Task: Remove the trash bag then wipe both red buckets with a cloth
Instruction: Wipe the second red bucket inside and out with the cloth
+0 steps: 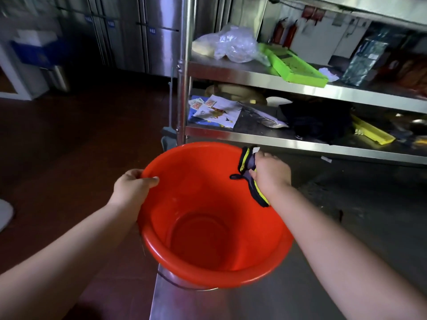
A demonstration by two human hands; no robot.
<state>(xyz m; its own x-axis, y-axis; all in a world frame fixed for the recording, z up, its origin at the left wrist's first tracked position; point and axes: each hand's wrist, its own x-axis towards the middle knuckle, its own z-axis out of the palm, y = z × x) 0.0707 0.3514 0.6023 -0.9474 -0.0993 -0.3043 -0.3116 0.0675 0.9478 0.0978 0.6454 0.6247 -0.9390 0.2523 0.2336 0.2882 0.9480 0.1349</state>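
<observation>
A red bucket [208,204] stands on a steel table, tilted toward me, with nothing inside it. My left hand [132,184] grips its left rim, thumb inside. My right hand [271,172] holds a dark cloth with yellow-green edging [248,167] bunched against the bucket's upper right rim and inner wall. Only one red bucket is in view, and I see no trash bag in it.
The steel table [231,303] carries the bucket, its left edge near the bucket's base. A steel shelf rack [277,77] stands behind with a clear plastic bag [235,42], green tray [295,65], papers [217,110] and a dark bundle. Dark red floor lies left.
</observation>
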